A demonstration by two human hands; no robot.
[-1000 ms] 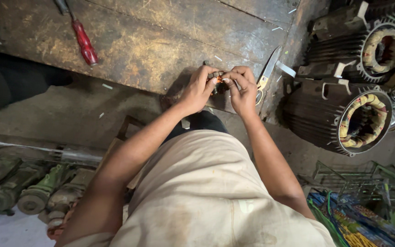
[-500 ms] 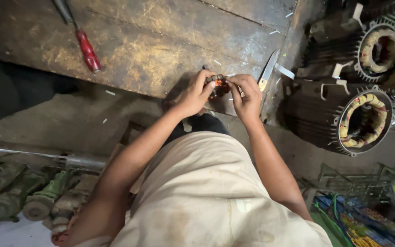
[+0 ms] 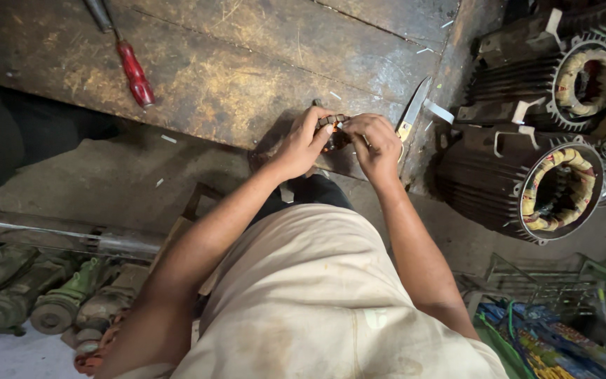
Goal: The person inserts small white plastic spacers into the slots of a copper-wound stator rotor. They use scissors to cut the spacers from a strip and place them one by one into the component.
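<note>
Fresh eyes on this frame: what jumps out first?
Centre frame, the left hand and right hand pinch a small copper-wound part at the near edge of a worn wooden bench. At right lie two big finned motor housings, the nearer one showing yellow-taped windings. A red-handled screwdriver lies on the bench at upper left.

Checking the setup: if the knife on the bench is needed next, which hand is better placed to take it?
Probably the right hand. The knife lies just beside it at the bench's edge, while the left hand sits on the far side, gripping the small copper-wound part both hands hold.
</note>
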